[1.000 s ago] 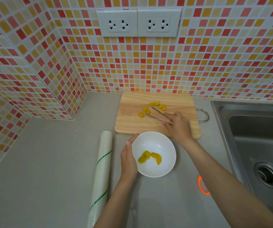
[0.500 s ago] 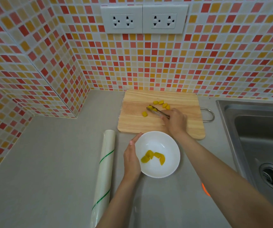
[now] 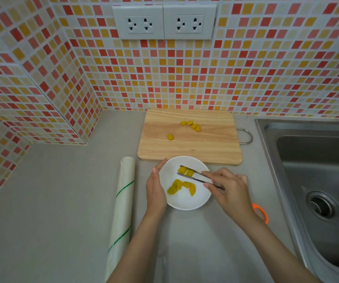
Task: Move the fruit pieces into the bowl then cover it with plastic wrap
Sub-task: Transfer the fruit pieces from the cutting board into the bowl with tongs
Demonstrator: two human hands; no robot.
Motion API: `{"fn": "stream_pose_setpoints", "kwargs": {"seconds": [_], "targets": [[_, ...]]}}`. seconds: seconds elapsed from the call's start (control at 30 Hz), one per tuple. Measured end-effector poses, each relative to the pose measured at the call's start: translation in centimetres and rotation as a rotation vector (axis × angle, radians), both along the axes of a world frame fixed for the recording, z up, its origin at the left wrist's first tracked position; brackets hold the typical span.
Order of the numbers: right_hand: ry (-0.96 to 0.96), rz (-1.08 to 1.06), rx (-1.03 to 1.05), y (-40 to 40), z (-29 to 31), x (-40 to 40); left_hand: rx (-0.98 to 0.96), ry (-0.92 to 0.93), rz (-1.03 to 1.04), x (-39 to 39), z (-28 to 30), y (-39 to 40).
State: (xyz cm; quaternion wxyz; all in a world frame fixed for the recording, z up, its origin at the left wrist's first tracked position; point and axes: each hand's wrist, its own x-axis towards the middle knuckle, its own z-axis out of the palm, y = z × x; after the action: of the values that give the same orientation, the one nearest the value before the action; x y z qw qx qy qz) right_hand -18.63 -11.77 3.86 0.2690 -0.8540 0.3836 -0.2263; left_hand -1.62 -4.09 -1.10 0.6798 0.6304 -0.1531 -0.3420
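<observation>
Now we find the right hand (image 3: 229,188) over the bowl (image 3: 185,203), its fingers (image 3: 207,173) closed on the tongs (image 3: 197,176), which have come back from the cutting board (image 3: 189,148) pinching two fruit pieces (image 3: 186,171); half a second ago they were still at the board. Our left hand (image 3: 155,188) lies curled against the bowl's rim, gripping nothing. Several pieces already sit inside the bowl; five remain on the board. The plastic wrap (image 3: 121,207) lies untouched on the desk (image 3: 52,190), so we judge transfer roughly half done.
</observation>
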Motion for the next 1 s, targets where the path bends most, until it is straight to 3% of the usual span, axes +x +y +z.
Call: {"fn": "stream_pose_setpoints", "kwargs": {"seconds": [0.4,0.53,0.7,1.0], "targets": [[-0.117,-0.144,-0.052,-4.5,0.2,1.4,-0.003,-0.021,0.013,-0.2,0.3,0.2],[0.028,-0.308,0.019,-9.3,-0.7,3.9,-0.005,-0.017,0.013,-0.2,0.3,0.1],[0.245,-0.346,0.058,-13.4,-2.3,7.1,-0.011,-0.004,0.032,-0.2,0.3,0.1],[0.236,-0.348,0.003,-14.2,-3.8,8.9,-0.019,0.017,0.042,-0.4,0.2,-0.2]]}}
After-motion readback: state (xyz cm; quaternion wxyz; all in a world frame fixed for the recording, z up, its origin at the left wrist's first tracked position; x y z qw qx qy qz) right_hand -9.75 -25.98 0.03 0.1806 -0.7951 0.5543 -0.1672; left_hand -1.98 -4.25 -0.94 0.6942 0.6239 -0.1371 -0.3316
